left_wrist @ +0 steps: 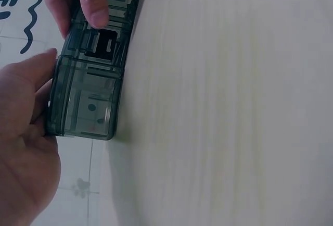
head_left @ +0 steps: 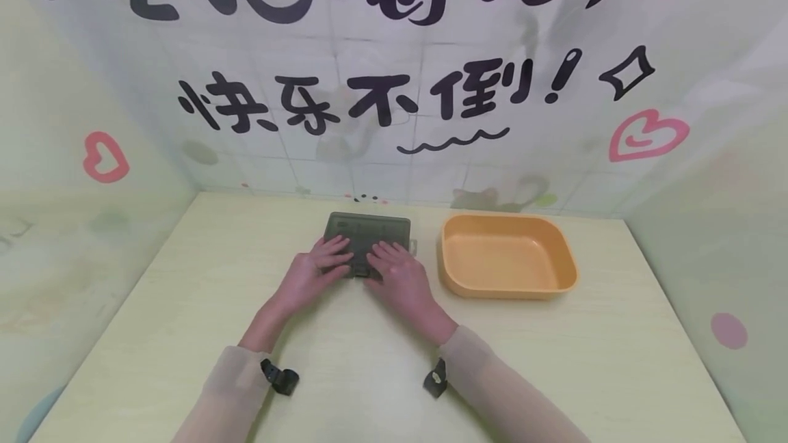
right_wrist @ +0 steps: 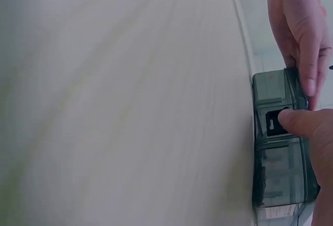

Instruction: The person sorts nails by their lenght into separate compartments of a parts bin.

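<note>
A flat case of dark translucent plastic lies near the back of the table, lid down. On its front side is a black latch, seen close up in both wrist views. My left hand rests on the lid's left part with fairly straight fingers. On the right part lies my right hand, fingers extended over the lid. Its thumb touches the front by the latch. Compartments show dimly through the walls; what they hold is hard to tell.
An orange rounded bin stands on the table just right of the case. Behind both rises a wall with black lettering, and side panels flank the pale wooden table. Black straps circle both wrists.
</note>
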A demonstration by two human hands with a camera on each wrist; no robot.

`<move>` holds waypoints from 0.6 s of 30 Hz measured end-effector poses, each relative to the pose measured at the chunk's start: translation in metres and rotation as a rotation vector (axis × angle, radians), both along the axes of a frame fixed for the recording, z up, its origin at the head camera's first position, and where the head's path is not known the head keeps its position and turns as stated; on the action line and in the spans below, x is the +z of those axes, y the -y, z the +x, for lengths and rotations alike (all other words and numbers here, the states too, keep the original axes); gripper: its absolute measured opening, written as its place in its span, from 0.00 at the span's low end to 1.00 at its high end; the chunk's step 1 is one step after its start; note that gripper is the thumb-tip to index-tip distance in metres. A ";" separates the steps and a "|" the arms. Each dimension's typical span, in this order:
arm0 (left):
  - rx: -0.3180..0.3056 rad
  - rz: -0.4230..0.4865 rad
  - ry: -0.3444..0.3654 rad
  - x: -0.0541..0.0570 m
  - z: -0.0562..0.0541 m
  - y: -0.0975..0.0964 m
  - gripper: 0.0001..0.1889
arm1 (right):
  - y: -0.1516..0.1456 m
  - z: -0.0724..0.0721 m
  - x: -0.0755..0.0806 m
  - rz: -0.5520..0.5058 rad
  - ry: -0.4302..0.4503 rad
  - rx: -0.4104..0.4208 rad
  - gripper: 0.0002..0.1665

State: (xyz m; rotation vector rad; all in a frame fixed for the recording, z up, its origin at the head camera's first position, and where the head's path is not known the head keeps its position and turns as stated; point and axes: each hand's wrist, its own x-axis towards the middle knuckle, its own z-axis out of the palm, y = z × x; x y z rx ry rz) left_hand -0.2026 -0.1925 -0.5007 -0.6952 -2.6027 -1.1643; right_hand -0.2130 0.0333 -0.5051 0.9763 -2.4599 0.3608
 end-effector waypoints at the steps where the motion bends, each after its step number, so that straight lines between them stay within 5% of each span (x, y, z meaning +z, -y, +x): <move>1: 0.000 0.015 0.011 -0.001 0.000 0.000 0.15 | 0.000 0.000 0.000 0.000 -0.005 -0.007 0.28; 18: 0.021 0.092 0.098 0.001 0.000 -0.002 0.13 | 0.005 -0.003 -0.010 0.010 -0.092 -0.028 0.27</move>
